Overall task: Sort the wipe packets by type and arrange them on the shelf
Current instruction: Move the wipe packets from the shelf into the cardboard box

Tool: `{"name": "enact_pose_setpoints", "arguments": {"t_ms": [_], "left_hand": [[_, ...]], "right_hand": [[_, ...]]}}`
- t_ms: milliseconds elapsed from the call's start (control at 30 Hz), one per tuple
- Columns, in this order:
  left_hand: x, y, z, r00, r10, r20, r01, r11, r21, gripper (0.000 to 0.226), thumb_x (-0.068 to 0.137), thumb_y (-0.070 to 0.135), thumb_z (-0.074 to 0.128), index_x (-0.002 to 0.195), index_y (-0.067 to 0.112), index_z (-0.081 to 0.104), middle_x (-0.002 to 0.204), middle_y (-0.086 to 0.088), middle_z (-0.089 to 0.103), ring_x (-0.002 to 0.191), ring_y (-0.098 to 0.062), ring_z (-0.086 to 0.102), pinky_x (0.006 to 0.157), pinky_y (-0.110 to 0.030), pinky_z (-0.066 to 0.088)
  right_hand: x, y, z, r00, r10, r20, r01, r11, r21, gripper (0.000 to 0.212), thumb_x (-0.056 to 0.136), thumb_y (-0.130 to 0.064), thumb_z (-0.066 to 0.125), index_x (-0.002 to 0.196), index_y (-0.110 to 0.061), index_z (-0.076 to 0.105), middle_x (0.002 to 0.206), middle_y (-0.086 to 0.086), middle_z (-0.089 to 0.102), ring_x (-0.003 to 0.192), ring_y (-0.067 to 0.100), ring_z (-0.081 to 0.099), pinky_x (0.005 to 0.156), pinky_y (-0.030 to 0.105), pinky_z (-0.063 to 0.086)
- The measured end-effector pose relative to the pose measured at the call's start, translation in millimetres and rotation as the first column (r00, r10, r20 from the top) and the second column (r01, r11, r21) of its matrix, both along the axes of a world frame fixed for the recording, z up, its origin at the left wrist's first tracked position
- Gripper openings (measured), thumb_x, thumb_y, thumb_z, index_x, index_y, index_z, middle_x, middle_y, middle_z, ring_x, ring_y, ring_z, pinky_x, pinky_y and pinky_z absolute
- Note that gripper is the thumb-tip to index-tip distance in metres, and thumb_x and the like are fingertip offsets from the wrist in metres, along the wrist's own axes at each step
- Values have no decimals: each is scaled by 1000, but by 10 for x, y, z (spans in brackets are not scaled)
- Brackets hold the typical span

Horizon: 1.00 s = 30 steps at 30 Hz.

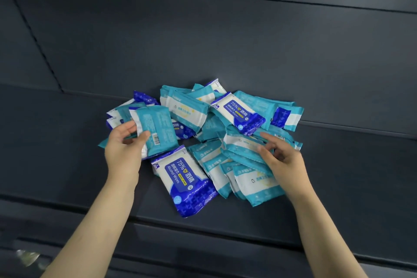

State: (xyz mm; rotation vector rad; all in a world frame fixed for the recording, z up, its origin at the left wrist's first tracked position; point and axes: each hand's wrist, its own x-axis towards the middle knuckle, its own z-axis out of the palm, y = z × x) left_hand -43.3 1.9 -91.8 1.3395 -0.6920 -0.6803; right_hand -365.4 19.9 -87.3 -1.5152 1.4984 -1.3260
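Clearly, a teal packet sits in the left grip.

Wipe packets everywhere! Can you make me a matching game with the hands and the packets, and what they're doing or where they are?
Things:
1. left hand
2. right hand
3. nearest dark blue packet
4. barcode packet

Where or how:
A. lies flat at the front of the pile, label up
B. held up, back side showing
C. touches teal packets on the pile's right side
D. grips the barcode packet

Pairs: 1-D, 2-C, 3-A, 4-B
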Motion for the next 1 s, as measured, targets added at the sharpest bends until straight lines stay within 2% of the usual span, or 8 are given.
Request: {"name": "enact_pose_setpoints", "arguments": {"t_ms": [67,133,233,333,433,600,800,1000], "left_hand": [[19,-1,4,1000,-5,-25,5,1000,-6,36,81,8,78,108,27,64,115,5,67,102,-9,64,80,-31,56],[27,-1,7,999,-6,-44,5,1000,-9,36,82,7,77,109,26,64,114,6,66,101,-6,64,79,-29,55],[30,-6,7,999,-15,-47,14,1000,-17,33,84,7,75,106,30,64,113,8,66,101,-6,64,80,-29,54],[21,-8,-9,999,-36,10,36,999,-11,30,89,8,69,107,31,63,112,9,65,102,-6,62,82,-26,53],[50,-7,-14,994,-68,82,66,997,31,28,92,13,67,115,28,62,115,9,64,100,-3,61,76,-19,50],[114,-46,34,980,-172,102,159,980,123,48,80,19,81,121,22,56,116,8,63,104,-8,62,81,-26,51],[377,-145,137,943,-313,-118,330,927,179,53,80,-6,74,124,16,53,111,-3,64,97,-15,65,68,-26,50],[893,-179,330,831,-531,-166,556,809,192,44,83,-10,67,115,19,63,102,-4,71,91,-16,69,71,-30,53]], "right_hand": [[-38,-26,-14,998,68,-12,-67,994,87,34,85,-35,74,118,-36,70,112,-7,63,99,8,63,94,33,52],[-84,-38,46,982,183,40,-187,956,225,56,76,-47,74,129,-32,64,126,-10,63,112,8,64,99,35,53],[-137,-87,227,966,260,11,-247,905,346,71,68,-47,78,132,-30,54,128,-10,63,111,7,65,95,31,55],[-125,-145,371,956,294,-5,-271,887,375,57,75,-28,84,126,-31,59,120,-9,67,104,9,69,88,31,58],[-96,-146,370,966,259,2,-244,905,347,50,74,-20,86,116,-36,63,117,-3,69,98,11,71,81,31,60],[45,-85,363,991,132,-9,-126,964,233,53,72,-14,88,113,-36,63,121,2,62,100,16,69,80,37,61],[466,-90,499,949,-8,315,-21,996,90,46,76,6,79,110,-17,58,85,-3,76,75,18,74,60,32,60],[936,-115,382,958,-48,282,16,994,111,75,71,-4,85,131,-28,47,108,7,73,96,25,73,83,41,59]]}}
